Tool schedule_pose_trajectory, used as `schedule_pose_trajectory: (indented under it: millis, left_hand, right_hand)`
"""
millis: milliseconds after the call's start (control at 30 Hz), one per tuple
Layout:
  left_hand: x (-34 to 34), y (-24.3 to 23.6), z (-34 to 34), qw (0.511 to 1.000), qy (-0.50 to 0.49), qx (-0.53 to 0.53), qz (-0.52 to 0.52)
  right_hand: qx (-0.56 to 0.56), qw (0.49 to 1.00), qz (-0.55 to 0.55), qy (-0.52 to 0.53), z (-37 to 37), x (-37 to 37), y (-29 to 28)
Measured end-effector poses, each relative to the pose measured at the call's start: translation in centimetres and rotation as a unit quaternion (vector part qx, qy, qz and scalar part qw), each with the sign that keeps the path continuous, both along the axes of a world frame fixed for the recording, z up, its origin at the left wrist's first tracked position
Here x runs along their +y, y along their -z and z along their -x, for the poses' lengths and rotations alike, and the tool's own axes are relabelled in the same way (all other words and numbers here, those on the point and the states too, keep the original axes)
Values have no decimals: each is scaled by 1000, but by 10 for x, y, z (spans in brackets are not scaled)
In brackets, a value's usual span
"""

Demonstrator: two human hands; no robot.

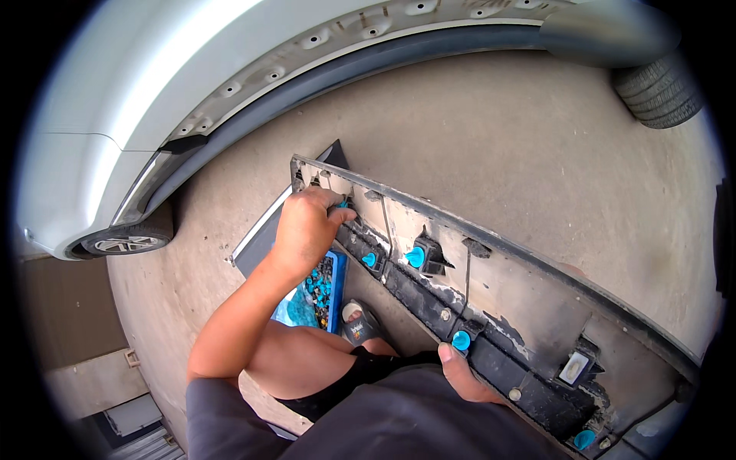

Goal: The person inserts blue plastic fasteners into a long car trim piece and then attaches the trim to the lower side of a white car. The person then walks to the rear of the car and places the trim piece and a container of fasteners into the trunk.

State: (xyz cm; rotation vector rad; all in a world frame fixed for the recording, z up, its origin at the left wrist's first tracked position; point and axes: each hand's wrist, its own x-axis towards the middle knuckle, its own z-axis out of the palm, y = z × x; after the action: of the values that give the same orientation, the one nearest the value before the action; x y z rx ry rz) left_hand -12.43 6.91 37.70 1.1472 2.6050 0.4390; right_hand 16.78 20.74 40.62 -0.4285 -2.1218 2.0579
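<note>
A long car trim panel [521, 295], beige and black on its inner side, slants across my lap from the far left down to the near right. My left hand [305, 226] is at its far left end, thumb and fingers pinched on a bright blue plastic clip [343, 205] against the panel. Only a little of that clip shows. My right hand [464, 377] grips the panel's near edge, thumb on top; its other fingers are hidden underneath. Beside that thumb sits a blue clip [460, 341] in a holder. More blue clips [415, 257] stand along the panel, and a white clip [574, 368] sits towards its right end.
Left of my sandalled foot [360, 322], a blue bin [337, 291] holds many blue and dark clips. A dark flat piece [264, 230] with a pale edge lies behind it. A white car [92, 169] with bare sill holes stands beyond. A tyre [659, 96] is at far right.
</note>
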Motion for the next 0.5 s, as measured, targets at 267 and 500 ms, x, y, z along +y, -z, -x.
schedule_pose_trajectory:
  millis: [267, 500]
  left_hand:
    - [3, -5, -13, 989, 22, 73, 125]
    - [3, -14, -11, 992, 6, 78, 95]
  right_hand:
    - [-66, 996, 52, -15, -5, -6, 4]
    - [-17, 994, -102, 18, -23, -26, 32]
